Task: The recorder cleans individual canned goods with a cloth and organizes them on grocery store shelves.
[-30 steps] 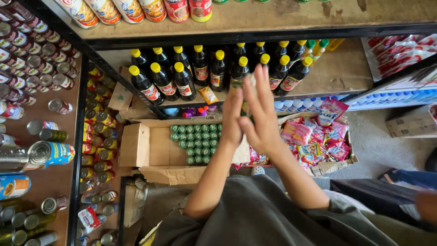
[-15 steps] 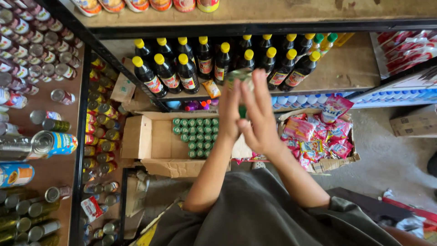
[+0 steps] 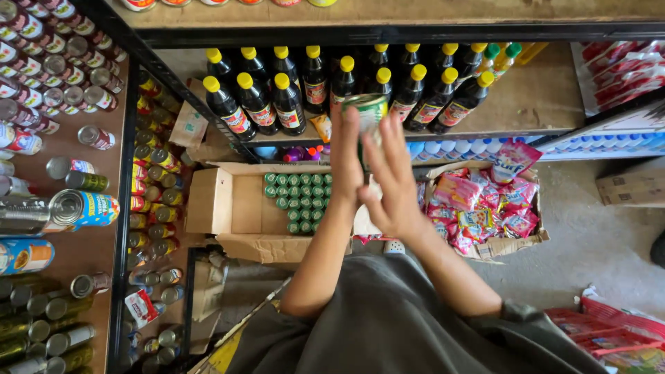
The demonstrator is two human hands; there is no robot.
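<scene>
A green can with a silver top [image 3: 368, 111] is held up in front of me between both hands. My left hand [image 3: 344, 163] grips its left side with the fingers pointing up. My right hand [image 3: 396, 183] lies against its right side, fingers spread over the front. Most of the can is hidden behind the fingers. Below the hands on the floor stands an open cardboard box [image 3: 232, 204] with several green-topped cans [image 3: 299, 201] packed in rows at its right end.
Dark bottles with yellow caps [image 3: 287, 93] fill the shelf behind the can. The rack at left holds many tins [image 3: 73, 208] and small bottles [image 3: 154, 194]. A cardboard box of colourful sachets [image 3: 485, 208] sits on the floor at right, next to bare concrete [image 3: 596, 235].
Both hands stay raised together and have shifted a little. The green can now shows above the fingertips, where before it was almost hidden.
</scene>
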